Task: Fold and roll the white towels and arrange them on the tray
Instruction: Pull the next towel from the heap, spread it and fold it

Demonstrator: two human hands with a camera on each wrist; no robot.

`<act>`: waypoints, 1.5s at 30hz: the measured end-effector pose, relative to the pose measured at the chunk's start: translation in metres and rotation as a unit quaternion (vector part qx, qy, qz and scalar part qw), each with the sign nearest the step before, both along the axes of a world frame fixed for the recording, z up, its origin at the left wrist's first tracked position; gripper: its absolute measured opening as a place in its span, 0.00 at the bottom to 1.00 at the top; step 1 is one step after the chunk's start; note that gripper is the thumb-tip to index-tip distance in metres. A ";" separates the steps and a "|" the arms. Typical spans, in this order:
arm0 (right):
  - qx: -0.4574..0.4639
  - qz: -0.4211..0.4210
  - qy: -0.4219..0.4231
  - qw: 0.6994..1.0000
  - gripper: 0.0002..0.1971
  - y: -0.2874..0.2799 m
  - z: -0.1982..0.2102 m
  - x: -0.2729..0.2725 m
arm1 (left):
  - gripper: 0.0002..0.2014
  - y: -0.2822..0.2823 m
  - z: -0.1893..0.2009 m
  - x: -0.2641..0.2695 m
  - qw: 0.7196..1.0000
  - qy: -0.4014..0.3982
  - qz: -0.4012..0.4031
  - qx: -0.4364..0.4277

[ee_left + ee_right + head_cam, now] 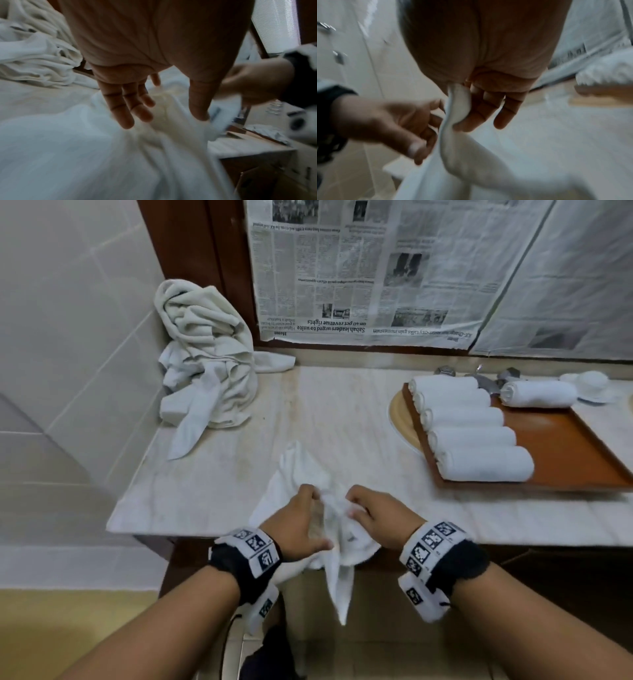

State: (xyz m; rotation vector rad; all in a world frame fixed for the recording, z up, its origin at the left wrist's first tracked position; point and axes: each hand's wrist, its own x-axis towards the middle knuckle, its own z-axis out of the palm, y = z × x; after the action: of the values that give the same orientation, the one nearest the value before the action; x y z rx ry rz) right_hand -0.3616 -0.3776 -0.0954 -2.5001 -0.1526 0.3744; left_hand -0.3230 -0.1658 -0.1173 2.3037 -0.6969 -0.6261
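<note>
While right hand [373, 517] pinches towel [298, 470] edge, left hand [296, 525] lies loosely spread, thumb touching it.

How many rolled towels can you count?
6. Five towels lie side by side in a row on the tray. The sixth lies apart at the tray's far end. More could hide behind them.

Pale veined stone countertop [342, 412], set against a tiled wall on the left. Rear left corner: heap of crumpled white cloth towels [205, 364]. Front edge, centre: loose white terry towel [298, 470], partly on the surface, partly hanging over the edge. Right: rectangular brown tray [565, 446], lying across a beige oval basin [402, 419] and carrying five rolled white towels [479, 440] side by side. Behind the tray: small white dish [592, 388].
</note>
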 end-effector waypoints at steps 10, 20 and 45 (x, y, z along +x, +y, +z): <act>0.142 0.027 -0.318 0.937 0.07 -0.009 0.175 -0.061 | 0.45 -0.052 0.123 -0.045 0.931 -0.216 0.086 -0.283; 0.233 -0.163 -0.155 0.946 0.37 0.003 0.142 -0.074 | 0.10 -0.039 0.157 -0.041 0.914 -0.128 0.128 -0.363; -0.183 -0.063 -0.077 0.978 0.12 -0.094 0.077 -0.059 | 0.12 0.093 0.086 0.004 0.930 -0.173 0.304 -0.109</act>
State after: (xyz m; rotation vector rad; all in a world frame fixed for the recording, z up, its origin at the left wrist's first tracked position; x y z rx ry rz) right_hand -0.4203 -0.4712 -0.0185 -2.8848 0.0159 0.1666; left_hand -0.3194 -0.0732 -0.0317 2.2623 -0.1541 0.1431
